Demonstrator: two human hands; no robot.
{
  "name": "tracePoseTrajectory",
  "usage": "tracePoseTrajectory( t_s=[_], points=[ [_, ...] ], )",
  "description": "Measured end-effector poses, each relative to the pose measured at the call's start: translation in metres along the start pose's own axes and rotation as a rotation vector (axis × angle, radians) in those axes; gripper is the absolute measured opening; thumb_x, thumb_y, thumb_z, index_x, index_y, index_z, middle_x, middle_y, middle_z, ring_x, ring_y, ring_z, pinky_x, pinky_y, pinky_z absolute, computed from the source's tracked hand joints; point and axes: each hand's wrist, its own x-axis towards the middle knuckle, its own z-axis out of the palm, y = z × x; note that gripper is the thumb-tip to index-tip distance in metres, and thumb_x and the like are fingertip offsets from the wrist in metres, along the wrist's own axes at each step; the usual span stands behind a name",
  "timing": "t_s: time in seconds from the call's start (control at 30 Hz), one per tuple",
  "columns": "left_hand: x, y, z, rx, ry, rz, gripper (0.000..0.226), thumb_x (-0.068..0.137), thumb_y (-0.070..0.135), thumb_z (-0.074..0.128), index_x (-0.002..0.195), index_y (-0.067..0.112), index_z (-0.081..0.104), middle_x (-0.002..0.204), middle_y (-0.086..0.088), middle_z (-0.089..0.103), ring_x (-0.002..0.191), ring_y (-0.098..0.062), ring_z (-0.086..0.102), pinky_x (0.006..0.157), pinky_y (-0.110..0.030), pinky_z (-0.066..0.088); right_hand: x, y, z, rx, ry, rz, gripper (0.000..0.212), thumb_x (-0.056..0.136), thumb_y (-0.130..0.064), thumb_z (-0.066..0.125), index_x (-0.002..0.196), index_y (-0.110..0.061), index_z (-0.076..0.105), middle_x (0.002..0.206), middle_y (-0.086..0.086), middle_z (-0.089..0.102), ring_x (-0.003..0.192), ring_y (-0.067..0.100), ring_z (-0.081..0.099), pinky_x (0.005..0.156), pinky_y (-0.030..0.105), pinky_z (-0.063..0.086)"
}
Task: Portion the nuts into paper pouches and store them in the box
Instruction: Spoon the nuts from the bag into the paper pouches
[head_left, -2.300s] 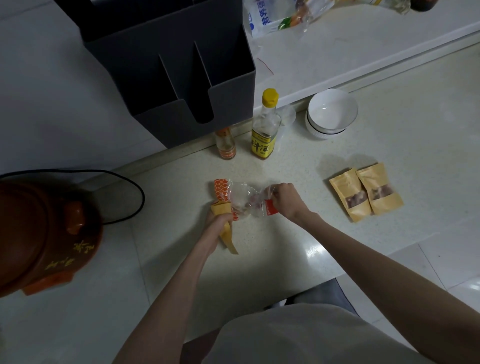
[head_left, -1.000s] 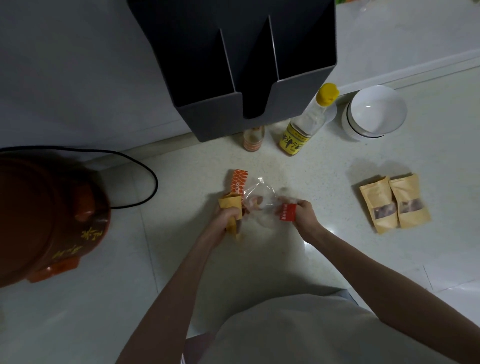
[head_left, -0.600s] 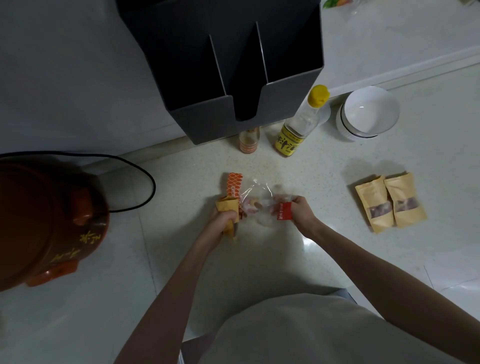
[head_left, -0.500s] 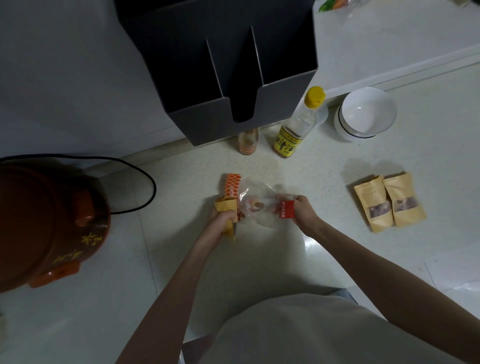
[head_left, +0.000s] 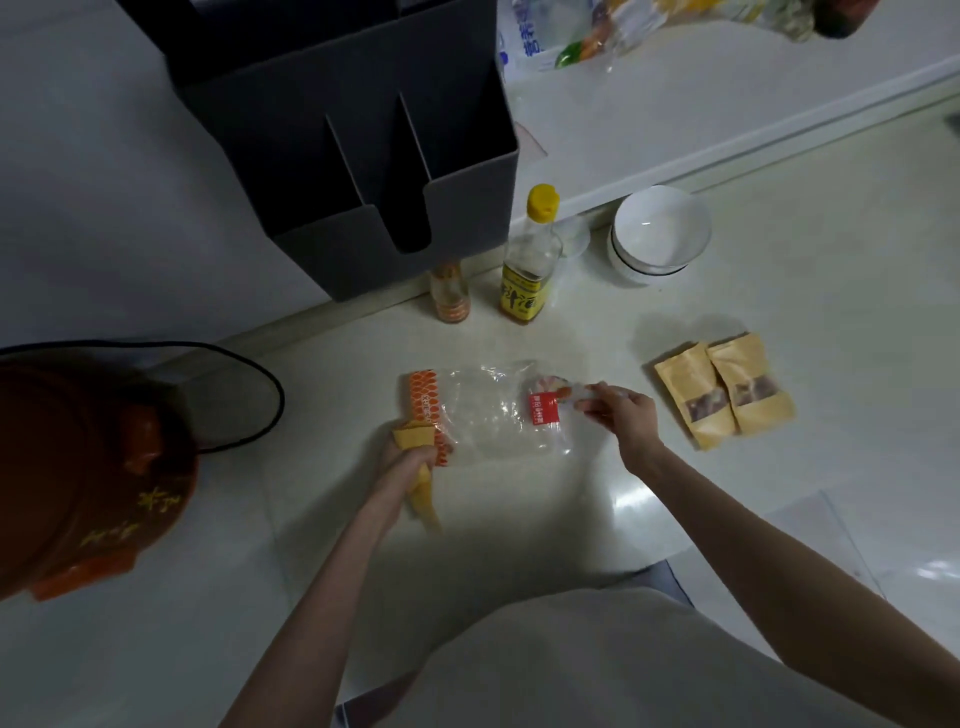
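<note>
I count three paper pouches: two filled ones (head_left: 696, 397) (head_left: 750, 387) lying side by side, and one (head_left: 415, 457) in my left hand (head_left: 408, 457). There is one clear nut bag (head_left: 488, 415), one dark box (head_left: 363, 171), two bottles (head_left: 530, 260) (head_left: 449, 293), one stack of bowls (head_left: 657, 234), and one brown pot (head_left: 83, 478).

Brown clay cooker (head_left: 78, 478) at nine o'clock, its black cord (head_left: 249, 364) looping on the counter. Yellow-capped bottle (head_left: 530, 260) and small orange-labelled bottle (head_left: 450, 293) at twelve. Stacked white bowls (head_left: 657, 234) at one o'clock, near the bottles.
</note>
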Motion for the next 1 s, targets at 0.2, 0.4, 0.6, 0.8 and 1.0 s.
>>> tracePoseTrajectory(
  t_s=[0.2, 0.4, 0.6, 0.8, 1.0],
  points=[
    [-0.015, -0.012, 0.003, 0.062, 0.170, 0.178, 0.045, 0.070, -0.012, 0.068, 0.095, 0.025, 0.058, 0.087, 0.005, 0.067, 0.078, -0.012, 0.062, 0.069, -0.024, 0.048, -0.009, -0.013, -0.043, 0.099, 0.081, -0.005, 0.019, 0.092, -0.010, 0.057, 0.101, 0.006, 0.064, 0.070, 0.015, 0.065, 0.068, 0.021, 0.065, 0.072, 0.029, 0.053],
    [-0.038, -0.007, 0.031, 0.270, 0.157, 0.454, 0.051, 0.062, -0.006, 0.066, 0.084, 0.037, 0.052, 0.079, 0.023, 0.059, 0.069, 0.007, 0.055, 0.062, -0.005, 0.041, -0.053, -0.053, -0.039, -0.028, -0.054, -0.114, 0.024, 0.093, -0.013, 0.053, 0.100, 0.006, 0.067, 0.060, 0.010, 0.064, 0.062, 0.019, 0.060, 0.061, 0.025, 0.046],
    [-0.057, 0.022, 0.063, 0.363, 0.067, 0.557, 0.060, 0.060, 0.029, 0.074, 0.103, 0.057, 0.043, 0.102, 0.029, 0.053, 0.093, -0.007, 0.057, 0.073, -0.027, 0.052, -0.124, -0.111, -0.009, -0.192, -0.299, -0.410, 0.022, 0.090, -0.012, 0.055, 0.078, -0.003, 0.071, 0.051, 0.015, 0.062, 0.038, 0.022, 0.051, 0.037, 0.022, 0.036],
    [-0.082, 0.044, 0.075, 0.366, 0.094, 0.737, 0.056, 0.056, 0.053, 0.064, 0.105, 0.057, 0.038, 0.107, 0.043, 0.044, 0.104, 0.014, 0.046, 0.068, -0.008, 0.037, -0.167, -0.127, 0.016, -0.579, -0.273, -0.741, 0.024, 0.092, -0.017, 0.054, 0.077, -0.009, 0.070, 0.051, 0.007, 0.065, 0.039, 0.018, 0.054, 0.041, 0.024, 0.042],
    [-0.087, 0.050, 0.074, 0.330, 0.132, 0.776, 0.052, 0.060, 0.046, 0.063, 0.107, 0.041, 0.042, 0.100, 0.018, 0.052, 0.093, -0.005, 0.050, 0.068, -0.002, 0.038, -0.184, -0.126, 0.024, -0.939, -0.349, -1.237, 0.015, 0.092, -0.011, 0.057, 0.093, -0.008, 0.072, 0.066, -0.002, 0.069, 0.048, 0.009, 0.052, 0.056, 0.003, 0.038]
  ],
)
